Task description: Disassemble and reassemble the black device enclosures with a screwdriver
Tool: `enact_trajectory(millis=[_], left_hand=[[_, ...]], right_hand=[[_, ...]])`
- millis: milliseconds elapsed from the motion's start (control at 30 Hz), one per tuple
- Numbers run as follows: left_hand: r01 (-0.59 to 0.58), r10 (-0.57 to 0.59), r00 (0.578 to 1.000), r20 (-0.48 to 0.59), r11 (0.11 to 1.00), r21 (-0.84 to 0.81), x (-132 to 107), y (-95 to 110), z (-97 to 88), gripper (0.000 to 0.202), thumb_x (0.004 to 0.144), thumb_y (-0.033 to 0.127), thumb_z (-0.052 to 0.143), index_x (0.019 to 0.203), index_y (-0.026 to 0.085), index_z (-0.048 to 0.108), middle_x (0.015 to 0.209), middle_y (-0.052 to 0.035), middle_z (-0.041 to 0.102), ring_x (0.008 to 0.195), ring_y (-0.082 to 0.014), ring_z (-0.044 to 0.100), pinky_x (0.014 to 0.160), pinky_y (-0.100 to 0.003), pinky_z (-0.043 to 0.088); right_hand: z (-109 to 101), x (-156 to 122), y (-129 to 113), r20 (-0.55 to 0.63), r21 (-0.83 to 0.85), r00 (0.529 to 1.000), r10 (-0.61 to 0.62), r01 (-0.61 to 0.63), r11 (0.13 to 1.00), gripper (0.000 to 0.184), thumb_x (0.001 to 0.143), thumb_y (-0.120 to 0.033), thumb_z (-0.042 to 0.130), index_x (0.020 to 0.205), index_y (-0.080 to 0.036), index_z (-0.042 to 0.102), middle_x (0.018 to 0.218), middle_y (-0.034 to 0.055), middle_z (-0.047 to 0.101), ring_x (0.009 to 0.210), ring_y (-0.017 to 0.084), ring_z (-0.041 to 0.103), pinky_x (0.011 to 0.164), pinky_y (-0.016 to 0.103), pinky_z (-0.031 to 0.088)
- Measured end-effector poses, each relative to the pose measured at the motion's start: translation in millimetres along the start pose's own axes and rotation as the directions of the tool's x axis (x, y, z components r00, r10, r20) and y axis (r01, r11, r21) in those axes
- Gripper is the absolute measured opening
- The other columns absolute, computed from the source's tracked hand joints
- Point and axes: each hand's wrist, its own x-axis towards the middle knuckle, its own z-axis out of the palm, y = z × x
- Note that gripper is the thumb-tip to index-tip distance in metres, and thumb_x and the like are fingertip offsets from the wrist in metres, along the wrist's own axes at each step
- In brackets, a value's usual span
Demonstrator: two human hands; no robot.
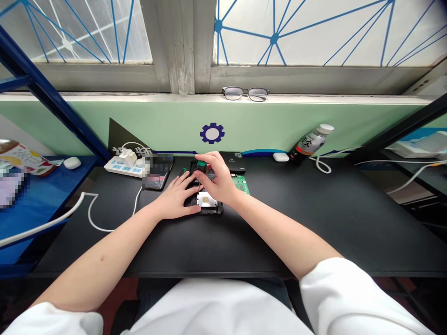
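Observation:
My right hand (219,180) grips an upright screwdriver (201,164) with a green-and-black handle. Its thin shaft points down at an opened black device housing (212,210). Inside the housing's near part lies a white piece (206,200) with a small yellowish square. Spread flat, my left hand (178,197) rests at the housing's left side, thumb and fingers touching its edge. A green circuit board (240,183) shows to the right, partly hidden behind my right hand. The screwdriver's tip is too small to make out.
A black box (232,161) stands behind the board. To the left are a phone (159,172) and a white power strip (126,166) with a cable. A bottle (312,143) leans at the back right beside a white case (281,157). Glasses (246,94) lie on the ledge.

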Motion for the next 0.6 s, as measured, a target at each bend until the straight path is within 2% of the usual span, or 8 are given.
enact_trajectory(millis=[233,433,500,600], left_hand=[[0.011,-0.011,1.000,0.011,1.000,-0.002,0.0,2.6,-2.2,0.072,0.096,0.065,0.070,0.160,0.037,0.054,0.182,-0.0033,0.022,0.168,-0.0433,0.010,0.133,-0.068,0.019],[0.030,-0.030,0.999,0.025,1.000,0.007,-0.6,2.4,-1.9,0.074,0.096,0.068,0.068,0.160,0.033,0.055,0.182,-0.0072,0.022,0.168,-0.0439,0.011,0.133,-0.068,0.019],[0.028,-0.028,0.999,0.024,1.000,0.002,-0.6,2.5,-1.7,0.074,0.096,0.068,0.068,0.160,0.034,0.055,0.181,-0.0074,0.024,0.168,-0.0445,0.011,0.133,-0.069,0.020],[0.027,-0.027,1.000,0.015,1.000,-0.006,-0.7,2.3,-1.4,0.073,0.096,0.068,0.068,0.161,0.036,0.055,0.179,-0.0076,0.030,0.168,-0.0450,0.012,0.132,-0.070,0.021]], right_hand=[[-0.2,-3.6,-4.2,0.008,0.130,0.996,0.091,-0.091,0.987,0.035,0.105,-0.028,0.053,0.140,-0.026,0.056,0.123,0.0110,0.070,0.104,0.021,0.071,0.095,0.043,0.063],[-2.4,-3.9,-2.3,0.091,0.232,0.989,0.113,-0.131,0.964,0.036,0.109,-0.031,0.044,0.142,-0.025,0.057,0.131,0.0117,0.072,0.115,0.022,0.072,0.104,0.045,0.062],[-3.6,-2.9,-1.7,0.099,0.223,0.990,0.100,-0.120,0.967,0.035,0.110,-0.033,0.041,0.140,-0.026,0.059,0.134,0.0119,0.069,0.118,0.023,0.071,0.104,0.046,0.062],[-4.9,-0.3,-1.2,0.054,0.135,0.998,0.026,-0.033,0.990,0.034,0.112,-0.035,0.039,0.133,-0.027,0.065,0.134,0.0126,0.063,0.120,0.025,0.066,0.101,0.048,0.062]])
